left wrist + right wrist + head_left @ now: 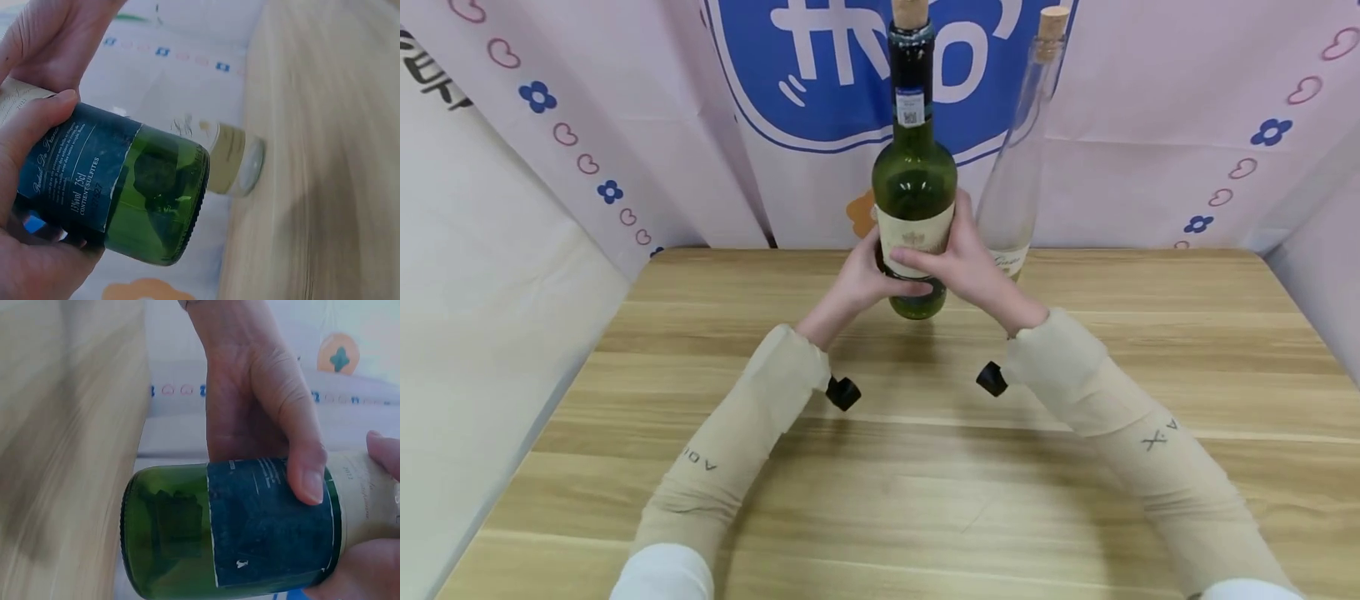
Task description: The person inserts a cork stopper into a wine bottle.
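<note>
I've got both hands on the green bottle (914, 187): left hand (863, 279) and right hand (966, 265) fingers curled round its label, bottle upright above table (925, 467), clear bottle (1018, 179) just behind.

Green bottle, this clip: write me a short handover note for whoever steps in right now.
Left hand: grip round the green bottle at its label.
Right hand: grip on the same bottle from the other side.
Bottle: upright, corked, lifted just off the table near its far edge. Clear bottle, also corked, stands right behind it.
Done: bottle picked up with both hands.
Left: probably setting it down; cork still in.
</note>
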{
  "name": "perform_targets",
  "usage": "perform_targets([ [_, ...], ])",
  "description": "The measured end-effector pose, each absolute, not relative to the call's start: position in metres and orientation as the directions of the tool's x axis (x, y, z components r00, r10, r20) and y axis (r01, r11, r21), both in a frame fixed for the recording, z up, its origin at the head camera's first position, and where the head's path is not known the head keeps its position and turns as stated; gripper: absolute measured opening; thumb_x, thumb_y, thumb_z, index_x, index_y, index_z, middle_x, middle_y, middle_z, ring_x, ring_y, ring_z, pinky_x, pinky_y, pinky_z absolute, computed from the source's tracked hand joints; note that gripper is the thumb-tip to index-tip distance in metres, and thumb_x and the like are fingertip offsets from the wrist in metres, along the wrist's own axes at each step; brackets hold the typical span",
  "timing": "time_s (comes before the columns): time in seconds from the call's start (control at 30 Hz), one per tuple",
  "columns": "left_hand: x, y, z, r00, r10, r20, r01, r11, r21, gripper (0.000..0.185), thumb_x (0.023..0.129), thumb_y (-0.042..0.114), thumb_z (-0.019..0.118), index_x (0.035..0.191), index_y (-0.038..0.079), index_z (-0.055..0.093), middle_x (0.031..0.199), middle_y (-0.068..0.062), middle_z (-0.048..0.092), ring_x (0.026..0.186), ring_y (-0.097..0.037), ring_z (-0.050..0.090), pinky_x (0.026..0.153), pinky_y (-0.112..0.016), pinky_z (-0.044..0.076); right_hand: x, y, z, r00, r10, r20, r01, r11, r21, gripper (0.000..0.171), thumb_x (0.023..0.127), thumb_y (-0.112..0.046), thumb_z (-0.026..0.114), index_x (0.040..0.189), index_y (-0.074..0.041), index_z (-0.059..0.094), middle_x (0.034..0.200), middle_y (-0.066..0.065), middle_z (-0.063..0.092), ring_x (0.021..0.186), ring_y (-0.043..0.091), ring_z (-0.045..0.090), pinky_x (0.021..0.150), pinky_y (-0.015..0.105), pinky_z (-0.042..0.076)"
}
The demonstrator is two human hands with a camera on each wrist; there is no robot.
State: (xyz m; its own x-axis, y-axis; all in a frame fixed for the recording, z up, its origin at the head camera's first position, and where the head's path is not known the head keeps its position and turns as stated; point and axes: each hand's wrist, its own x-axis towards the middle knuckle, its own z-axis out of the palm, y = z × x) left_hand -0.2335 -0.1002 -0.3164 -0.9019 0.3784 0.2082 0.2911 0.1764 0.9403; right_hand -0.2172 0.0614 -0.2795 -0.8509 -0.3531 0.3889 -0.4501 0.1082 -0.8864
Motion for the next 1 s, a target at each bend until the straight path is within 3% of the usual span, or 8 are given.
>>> perform_targets([
  [0.3,-0.264,-0.094,-0.321,-0.928,0.353,0.118,0.205,0.220,0.954,0.075,0.068,0.013,0.080,0.131,0.016,0.039,0.124,-0.001,0.050,0.112,-0.014,0.048,0.094,-0.030,0.041,-0.249,0.063,-0.290,-0.908,-0.281,0.311,-0.349,0.098,-0.932,0.089,0.079,-0.009,0.069,0.141,-0.011,0.005,0.136,0.012,0.024,0.119,0.020,0.038,0.101,0.033,0.031],
  [0.53,-0.265,-0.089,-0.315,-0.944,0.318,0.092,0.164,0.208,0.964,0.076,0.071,0.005,0.077,0.135,0.013,0.035,0.130,-0.004,0.046,0.118,-0.016,0.045,0.095,-0.028,0.040,-0.268,0.062,-0.300,-0.921,-0.252,0.296,-0.338,0.141,-0.931,0.089,0.079,-0.012,0.070,0.142,-0.010,0.007,0.137,0.010,0.025,0.121,0.019,0.037,0.102,0.030,0.030],
  [1.0,-0.300,-0.082,-0.358,-0.964,0.233,0.126,0.189,0.274,0.943,0.086,0.069,0.008,0.079,0.139,0.015,0.030,0.132,-0.006,0.046,0.117,-0.018,0.046,0.096,-0.026,0.039,-0.291,0.062,-0.325,-0.952,-0.195,0.238,-0.273,0.179,-0.945,0.090,0.079,-0.014,0.071,0.142,-0.006,0.007,0.139,0.012,0.025,0.123,0.020,0.035,0.104,0.028,0.027],
])
